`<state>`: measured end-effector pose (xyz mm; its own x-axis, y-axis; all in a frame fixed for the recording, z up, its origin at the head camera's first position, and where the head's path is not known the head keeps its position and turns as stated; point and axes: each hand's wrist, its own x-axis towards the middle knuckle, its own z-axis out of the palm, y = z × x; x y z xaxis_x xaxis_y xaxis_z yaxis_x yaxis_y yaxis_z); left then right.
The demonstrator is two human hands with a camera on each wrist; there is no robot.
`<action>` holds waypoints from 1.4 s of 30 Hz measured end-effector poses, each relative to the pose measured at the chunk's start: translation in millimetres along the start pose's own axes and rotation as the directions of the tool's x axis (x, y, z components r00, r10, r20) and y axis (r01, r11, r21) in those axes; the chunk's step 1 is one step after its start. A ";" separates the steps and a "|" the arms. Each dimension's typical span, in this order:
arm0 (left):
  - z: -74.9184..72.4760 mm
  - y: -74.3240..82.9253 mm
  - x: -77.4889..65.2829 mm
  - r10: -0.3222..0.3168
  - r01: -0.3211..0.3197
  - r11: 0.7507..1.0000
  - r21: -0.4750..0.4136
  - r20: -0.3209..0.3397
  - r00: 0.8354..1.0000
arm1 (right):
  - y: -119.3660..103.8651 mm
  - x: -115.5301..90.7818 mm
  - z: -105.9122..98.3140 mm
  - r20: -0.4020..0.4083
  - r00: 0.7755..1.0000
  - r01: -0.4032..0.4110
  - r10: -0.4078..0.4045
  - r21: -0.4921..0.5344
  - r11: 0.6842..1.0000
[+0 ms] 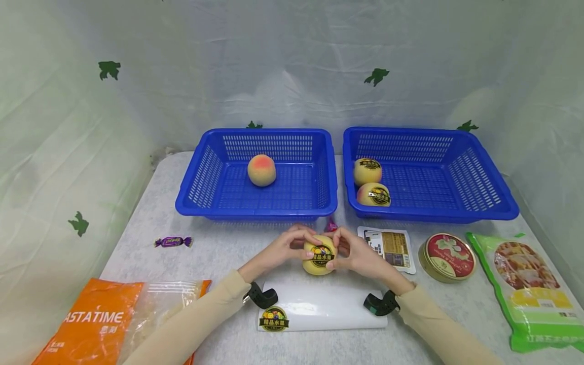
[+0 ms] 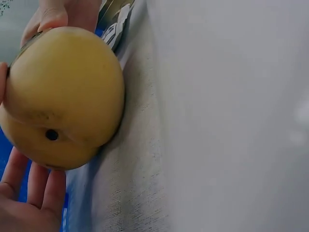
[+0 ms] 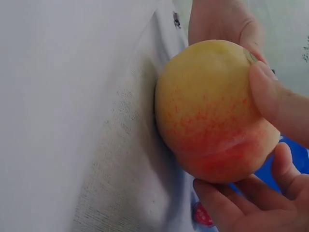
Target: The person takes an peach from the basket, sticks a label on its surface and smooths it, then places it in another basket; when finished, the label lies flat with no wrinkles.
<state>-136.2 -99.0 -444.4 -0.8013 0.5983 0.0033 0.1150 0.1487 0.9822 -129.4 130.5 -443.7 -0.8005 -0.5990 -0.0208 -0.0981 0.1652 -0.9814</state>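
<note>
Both hands hold a yellow peach (image 1: pixel 315 269) between them, close over the table in front of the baskets. A black and gold sticker (image 1: pixel 322 256) faces up on it. My left hand (image 1: pixel 288 246) grips its left side and my right hand (image 1: pixel 358 257) its right side, each with a thumb at the sticker's edge. In the left wrist view the peach (image 2: pixel 72 82) shows a small dark hole; the right wrist view shows its red blush (image 3: pixel 212 140). Just below the hands lies a white glossy sheet (image 1: pixel 328 309) with one sticker (image 1: pixel 274 319) at its lower left corner.
The left blue basket (image 1: pixel 255 212) contains one plain peach (image 1: pixel 262 171); the right basket (image 1: pixel 433 215) contains two stickered peaches (image 1: pixel 367 172). Around lie a purple candy (image 1: pixel 173 242), an orange pasta bag (image 1: pixel 91 324), a white-edged packet (image 1: pixel 388 248), a round tin (image 1: pixel 448 257) and a green bag (image 1: pixel 524 289).
</note>
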 end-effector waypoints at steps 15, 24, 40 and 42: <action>5.8 34.5 -10.7 0.019 -0.019 1.000 0.016 -0.011 1.000 | -1.8 5.9 -3.7 -0.033 0.998 -0.060 0.061 0.034 0.998; 8.0 33.6 -11.1 0.068 -0.066 0.996 0.063 -0.024 0.997 | -0.5 2.5 -5.6 0.050 0.998 -0.034 0.031 0.064 0.997; 1.7 11.3 -3.3 0.034 -0.048 0.974 0.220 0.067 0.997 | -10.8 -18.4 -25.5 0.058 0.995 0.069 -0.075 0.107 0.992; 2.7 14.7 -3.6 0.024 -0.045 0.956 0.291 0.075 0.997 | -13.7 -26.1 -35.5 0.010 0.995 0.093 -0.095 0.112 0.989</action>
<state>-130.0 -96.9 -430.5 -0.7520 0.6591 0.0128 0.3168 0.3443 0.8838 -128.1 171.7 -422.9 -0.7814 -0.6201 0.0701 -0.1053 0.0202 -0.9942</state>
